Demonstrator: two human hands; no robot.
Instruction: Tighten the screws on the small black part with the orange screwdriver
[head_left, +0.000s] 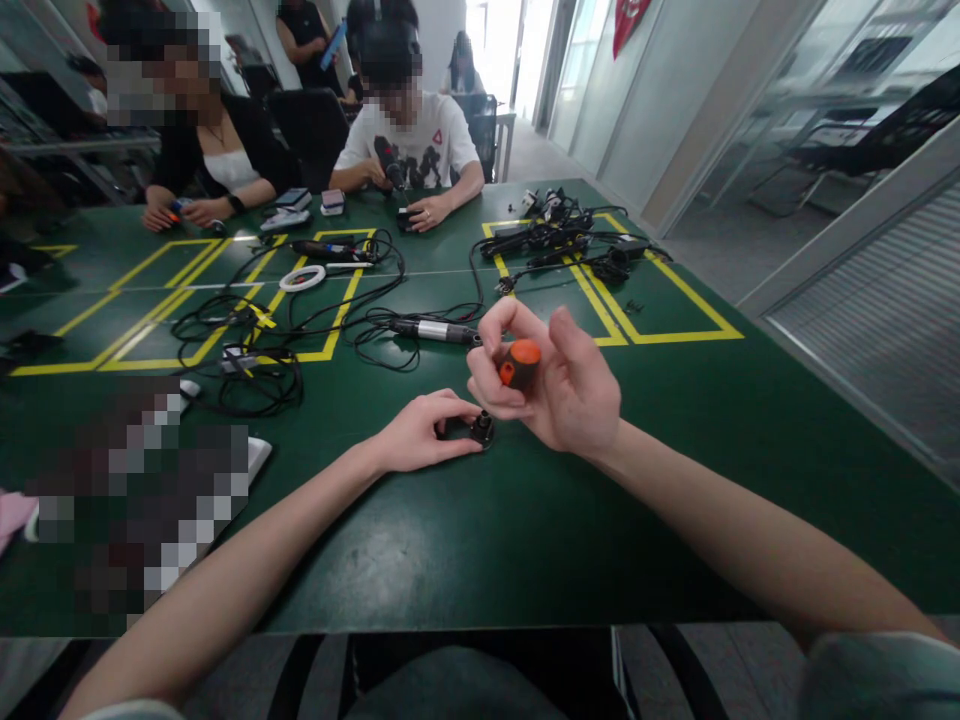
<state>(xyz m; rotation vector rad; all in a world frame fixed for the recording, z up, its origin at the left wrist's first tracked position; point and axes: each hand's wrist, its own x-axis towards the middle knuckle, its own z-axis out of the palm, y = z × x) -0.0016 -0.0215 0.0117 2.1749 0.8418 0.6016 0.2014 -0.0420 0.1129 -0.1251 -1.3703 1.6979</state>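
My left hand (427,430) rests on the green table, thumb and fingers closed around a small black round part (482,430) with a short upright post. Above and to the right of it, my right hand (562,385) is raised with its fingers curled round an orange and black screwdriver (521,364). Its handle end faces me; the shaft is hidden, so I cannot tell whether it touches the black part.
Beyond my hands lie a black and silver electric screwdriver (435,330), tangled black cables (247,370) and a white ring (302,278). More cables (562,235) pile up at the back right. Across the table (675,450), a person in a white shirt (450,140) holds a power driver.
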